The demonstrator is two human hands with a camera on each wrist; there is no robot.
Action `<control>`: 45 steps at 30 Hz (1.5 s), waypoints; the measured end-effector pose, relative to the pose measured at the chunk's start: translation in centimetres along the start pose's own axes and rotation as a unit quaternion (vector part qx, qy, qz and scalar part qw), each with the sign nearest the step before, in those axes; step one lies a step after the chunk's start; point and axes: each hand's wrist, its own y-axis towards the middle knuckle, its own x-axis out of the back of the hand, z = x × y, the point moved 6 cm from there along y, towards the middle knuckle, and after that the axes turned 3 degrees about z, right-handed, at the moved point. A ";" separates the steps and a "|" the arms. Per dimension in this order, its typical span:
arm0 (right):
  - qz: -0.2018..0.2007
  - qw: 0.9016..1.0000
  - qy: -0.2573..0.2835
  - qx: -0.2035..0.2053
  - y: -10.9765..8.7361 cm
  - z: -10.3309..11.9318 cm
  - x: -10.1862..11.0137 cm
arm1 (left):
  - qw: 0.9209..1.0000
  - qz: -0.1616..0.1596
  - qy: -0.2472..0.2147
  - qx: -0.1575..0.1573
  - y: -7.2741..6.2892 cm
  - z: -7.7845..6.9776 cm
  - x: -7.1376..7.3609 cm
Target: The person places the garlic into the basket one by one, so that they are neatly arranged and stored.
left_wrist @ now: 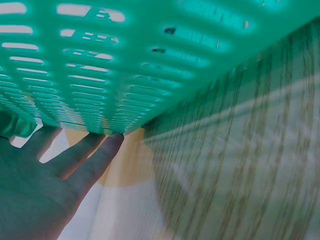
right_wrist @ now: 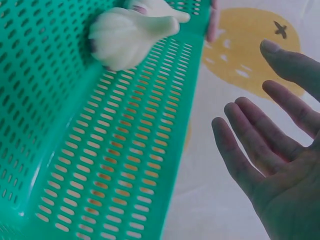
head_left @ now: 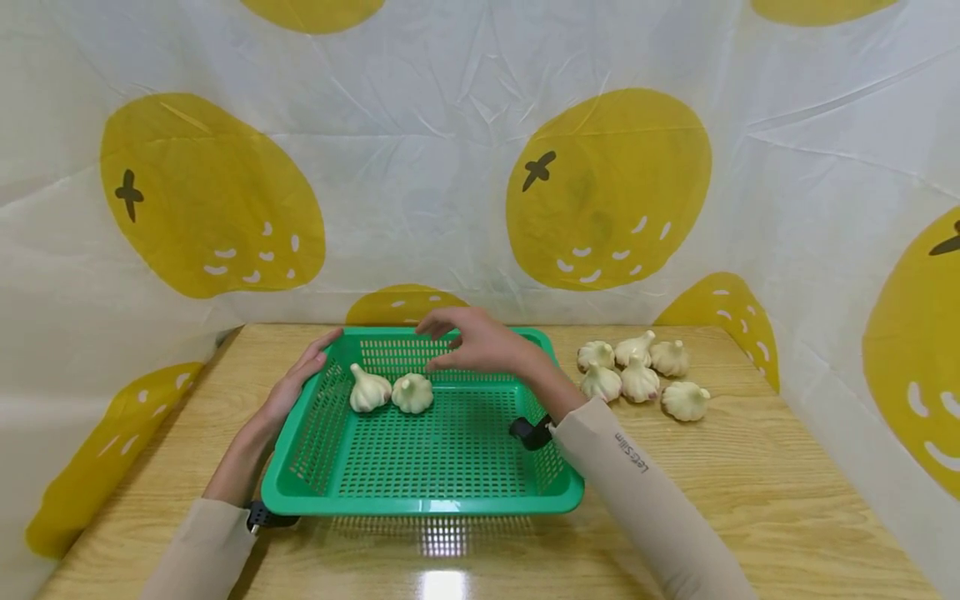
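While my straight-fingered left hand [head_left: 295, 383] touches the basket [head_left: 427, 506], my empty right hand [head_left: 480, 340] hovers, fingers apart, near its two garlic bulbs [head_left: 412, 393]; filling seems underway, likely calling for a reach to the outside bulbs [head_left: 641, 381] next.

One rectangular, open-topped basket of green perforated plastic [head_left: 423, 506] is on one wood-grained, light brown counter [head_left: 720, 492], against its back edge and left of its middle. Whole, cream-white garlic bulbs number eight: two bulbs in the basket [head_left: 412, 393] and six bulbs on the counter [head_left: 640, 380], grouped toward its back right corner. There are two bare hands, one left hand [head_left: 295, 383] and one right hand [head_left: 482, 340], with two beige sleeves [head_left: 652, 492] and two black wrist bands [head_left: 532, 432]. Behind the counter's back edge, one white cloth [head_left: 420, 183] shows eight yellow fruit prints [head_left: 213, 196], several only partly visible.
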 end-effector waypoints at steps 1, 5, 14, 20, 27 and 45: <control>-0.004 1.000 0.005 0.000 -0.2 -0.1 0.2 | 1.000 0.000 -0.001 0.001 0.0 0.0 0.0; -0.022 0.999 0.027 0.004 -1.0 -0.3 1.1 | 1.000 -0.002 0.000 0.002 -0.1 0.1 0.0; -0.060 0.997 0.039 0.007 -3.2 -0.6 2.8 | 1.000 -0.006 0.003 0.005 -0.3 0.1 0.0; -0.076 0.996 0.048 0.009 -4.5 -0.5 3.8 | 1.000 -0.003 -0.003 0.006 -0.5 0.1 0.0; -0.114 0.992 0.046 0.016 -6.2 -0.7 5.2 | 1.000 0.001 -0.008 0.008 -0.3 0.4 0.1; -0.184 0.981 0.058 -0.017 -12.0 -3.4 8.6 | 1.000 0.000 -0.009 0.012 -0.2 0.3 0.1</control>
